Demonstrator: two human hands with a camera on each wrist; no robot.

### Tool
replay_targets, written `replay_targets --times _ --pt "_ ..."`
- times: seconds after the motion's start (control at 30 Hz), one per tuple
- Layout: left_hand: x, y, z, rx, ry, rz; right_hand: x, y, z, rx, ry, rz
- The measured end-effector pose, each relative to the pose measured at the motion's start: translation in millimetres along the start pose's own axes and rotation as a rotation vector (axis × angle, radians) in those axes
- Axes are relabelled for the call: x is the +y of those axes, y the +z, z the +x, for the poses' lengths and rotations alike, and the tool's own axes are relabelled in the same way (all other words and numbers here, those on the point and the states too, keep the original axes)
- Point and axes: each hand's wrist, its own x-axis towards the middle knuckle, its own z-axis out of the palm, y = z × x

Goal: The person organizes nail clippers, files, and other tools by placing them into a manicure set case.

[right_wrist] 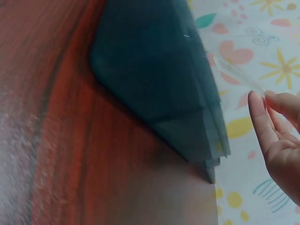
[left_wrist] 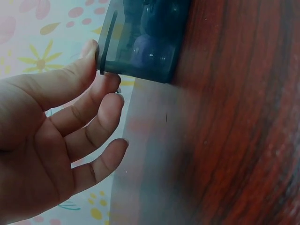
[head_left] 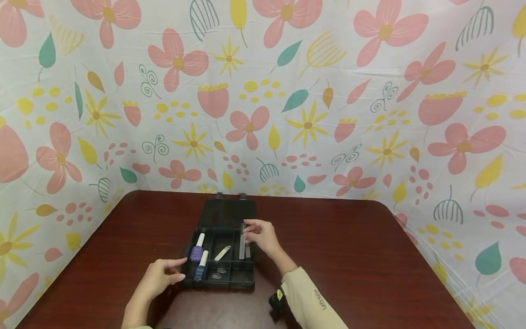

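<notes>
- Dark organizer box (head_left: 223, 256) sits around the middle of the table (head_left: 349, 256), a bit toward the near edge, with its lid (head_left: 230, 212) flipped open and lying flat toward the far edge.
- Left hand (head_left: 162, 276) is at the box's left wall. From the left wrist view the thumb and fingers (left_wrist: 93, 112) are gently spread and only their tips touch the box corner, so no real grip.
- Right hand (head_left: 260, 235) is over the box's right side, fingers pinching the top end of a clear nail file (head_left: 242, 242). The strip stands tilted in the long right compartment, next to a second slim file (head_left: 248, 250).
- Right wrist view shows the see-through strip (right_wrist: 236, 72) nipped between two fingertips (right_wrist: 258, 117).
- Inside the box: a purple polish bottle (head_left: 197, 249) and a blue one (head_left: 201, 267) with white caps in the left compartment, a nail clipper (head_left: 222, 252) in the middle, and some clear fake nail tips (head_left: 218, 273) in the front slot.
- Flowery cloth (head_left: 263, 91) hangs behind and on both sides of the table.
</notes>
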Motion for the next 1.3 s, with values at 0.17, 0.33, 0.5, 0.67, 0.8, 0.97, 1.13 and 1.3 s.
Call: replay_targets --times 0.17,0.33,0.5,0.67,0.8,0.97,1.13,1.3 --pt "-2.5 -0.8 0.4 0.002 0.024 0.004 9.2 -11.7 2.8 0.032 0.056 0.066" --pt "-2.9 -0.3 1.9 0.000 0.010 0.002 16.2 -21.4 1.8 0.066 0.103 0.063" --pt "-2.9 0.0 1.7 0.005 -0.007 0.000 17.3 -29.6 -0.1 0.110 0.132 0.079" --pt "-3.3 0.4 1.5 0.006 -0.011 -0.011 19.8 -37.2 -0.8 0.136 0.151 0.085" --pt "-3.7 0.8 1.8 0.006 -0.007 -0.016 22.6 -43.0 -2.7 0.143 0.172 0.064" --pt "-4.2 1.1 2.6 0.016 0.005 0.001 25.7 -49.3 -5.2 0.141 0.215 0.026" --pt "-4.5 1.2 2.5 0.018 0.004 0.004 28.8 -50.9 -6.2 0.136 0.255 -0.003" --pt "-5.0 1.1 2.0 0.009 -0.006 -0.006 34.4 -48.9 -6.7 0.132 0.295 -0.014"
